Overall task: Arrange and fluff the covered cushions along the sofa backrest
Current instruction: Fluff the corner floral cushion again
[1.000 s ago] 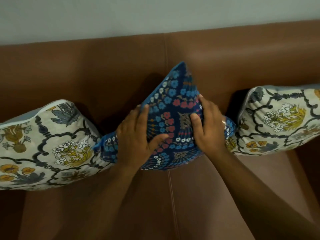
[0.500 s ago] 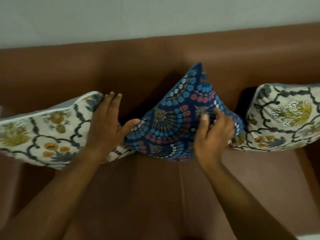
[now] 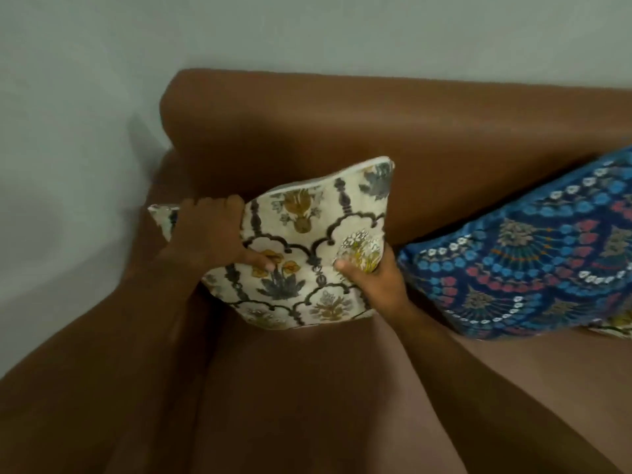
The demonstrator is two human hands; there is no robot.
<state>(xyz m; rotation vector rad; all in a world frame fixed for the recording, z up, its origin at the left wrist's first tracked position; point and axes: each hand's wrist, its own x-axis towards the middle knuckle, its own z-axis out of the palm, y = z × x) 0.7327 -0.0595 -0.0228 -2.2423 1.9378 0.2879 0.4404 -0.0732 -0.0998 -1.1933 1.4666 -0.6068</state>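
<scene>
A cream cushion [image 3: 307, 241] with a grey and yellow flower print stands tilted at the left end of the brown sofa, its top corner leaning on the backrest [image 3: 342, 131]. My left hand [image 3: 208, 234] grips its left edge, fingers wrapped over the top and thumb pressed into the front. My right hand [image 3: 372, 275] grips its lower right side, thumb on the front. To the right, a blue cushion [image 3: 533, 268] with red and white dots leans against the backrest, apart from both hands.
The sofa armrest [image 3: 150, 213] rises just left of the cream cushion, with a pale wall [image 3: 68, 131] behind it. The brown seat [image 3: 307, 388] stretches toward me. A sliver of another cream cushion [image 3: 615, 328] peeks out under the blue one at the right edge.
My view has swung left toward the sofa's end. Both hands left the blue cushion and now grip the left cream cushion, which stands more upright than before.
</scene>
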